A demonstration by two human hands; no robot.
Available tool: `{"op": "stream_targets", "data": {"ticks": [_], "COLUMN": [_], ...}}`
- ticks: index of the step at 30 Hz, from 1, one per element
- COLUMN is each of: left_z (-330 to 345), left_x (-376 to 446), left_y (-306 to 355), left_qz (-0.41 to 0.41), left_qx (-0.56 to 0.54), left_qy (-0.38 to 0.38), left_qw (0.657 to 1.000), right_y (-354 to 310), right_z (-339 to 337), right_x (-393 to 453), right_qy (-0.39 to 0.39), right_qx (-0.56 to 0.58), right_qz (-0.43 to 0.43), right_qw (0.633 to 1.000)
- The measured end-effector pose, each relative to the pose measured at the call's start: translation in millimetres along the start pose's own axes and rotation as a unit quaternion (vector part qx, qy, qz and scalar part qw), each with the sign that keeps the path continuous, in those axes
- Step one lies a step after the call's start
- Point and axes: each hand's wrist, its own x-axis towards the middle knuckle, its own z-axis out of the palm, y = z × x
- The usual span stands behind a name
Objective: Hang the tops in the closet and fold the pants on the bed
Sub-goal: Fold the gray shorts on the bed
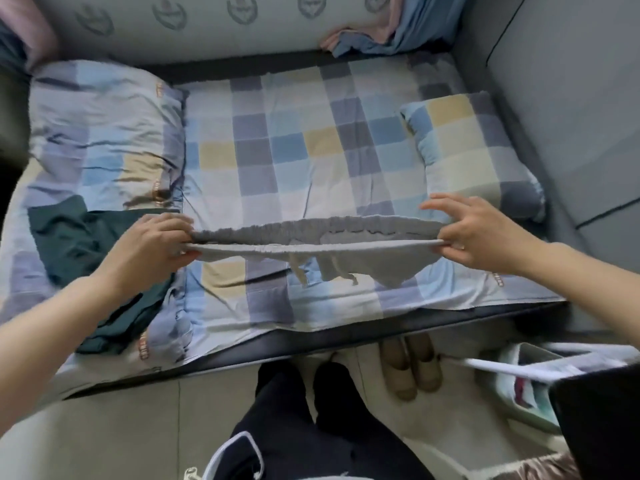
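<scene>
Grey pants (363,261) with an elastic waistband and drawstrings hang stretched above the checked bed (298,154). My left hand (152,247) pinches the left end of the waistband. My right hand (481,230) pinches the right end between thumb and fingers, the other fingers spread. The waistband is pulled taut and open between both hands. A dark green garment (86,251) lies crumpled on the bed under my left forearm.
A checked pillow (474,150) lies at the right and a folded checked duvet (100,133) at the left. Blue and pink cloths (381,36) lie at the far edge. A white basket (526,379) and slippers (412,365) sit on the floor by my legs.
</scene>
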Motion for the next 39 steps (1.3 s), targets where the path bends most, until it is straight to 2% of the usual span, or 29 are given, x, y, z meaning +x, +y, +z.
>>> {"op": "stream_targets", "data": {"ticks": [3, 7, 9, 11, 14, 16, 20, 22, 24, 26, 29, 31, 33, 35, 39], "left_z": [9.3, 12.0, 10.3, 8.7, 12.4, 25.8, 85.7, 124.4, 160.1, 210.4, 290.7, 330.0, 361.6, 378.1, 383.7], "left_x": [-19.4, -43.8, -54.1, -61.3, -52.7, -37.7, -1.2, 11.1, 19.1, 26.8, 29.4, 30.2, 32.8, 39.2, 64.6], "left_y": [18.6, 23.4, 15.5, 9.0, -4.8, -12.1, -43.4, -70.3, -93.2, -122.1, -158.0, -178.0, -197.5, -212.6, -250.7], "left_qz": [-0.106, -0.14, -0.184, -0.248, -0.341, -0.373, -0.418, -0.441, -0.449, -0.441, -0.411, -0.382, -0.39, -0.426, -0.474], "left_qx": [-0.096, -0.169, -0.242, -0.33, -0.439, -0.446, -0.375, -0.337, -0.31, -0.285, -0.234, -0.22, -0.267, -0.369, -0.48], "left_qy": [-0.018, -0.076, -0.138, -0.17, -0.101, -0.042, 0.003, 0.011, -0.004, -0.06, -0.16, -0.209, -0.238, -0.233, -0.145], "left_qw": [0.99, 0.973, 0.943, 0.895, 0.825, 0.812, 0.827, 0.832, 0.838, 0.849, 0.866, 0.873, 0.848, 0.793, 0.724], "right_y": [12.5, 16.3, 22.0, 28.1, 32.5, 29.4, 29.2, 34.9, 41.8, 55.0, 71.2, 79.1, 84.5, 89.0, 102.7], "right_z": [6.4, 10.4, 10.4, 11.2, 14.4, 24.6, 76.0, 111.3, 142.6, 186.2, 263.4, 306.5, 342.9, 362.6, 371.5], "right_x": [-5.1, -6.0, -1.6, 2.8, 23.3, 41.0, 94.3, 127.5, 155.7, 189.3, 237.3, 259.2, 279.3, 293.4, 323.6], "right_qy": [-0.029, -0.107, -0.158, -0.188, -0.144, -0.096, -0.017, 0.001, 0.003, -0.013, -0.076, -0.098, -0.102, -0.094, -0.004], "right_qx": [0.142, 0.28, 0.355, 0.404, 0.481, 0.516, 0.538, 0.528, 0.497, 0.453, 0.342, 0.273, 0.246, 0.262, 0.415], "right_qz": [0.067, 0.071, 0.099, 0.142, 0.194, 0.216, 0.279, 0.299, 0.313, 0.314, 0.272, 0.271, 0.29, 0.309, 0.362], "right_qw": [0.987, 0.951, 0.916, 0.884, 0.843, 0.823, 0.795, 0.795, 0.809, 0.834, 0.896, 0.918, 0.919, 0.909, 0.834]}}
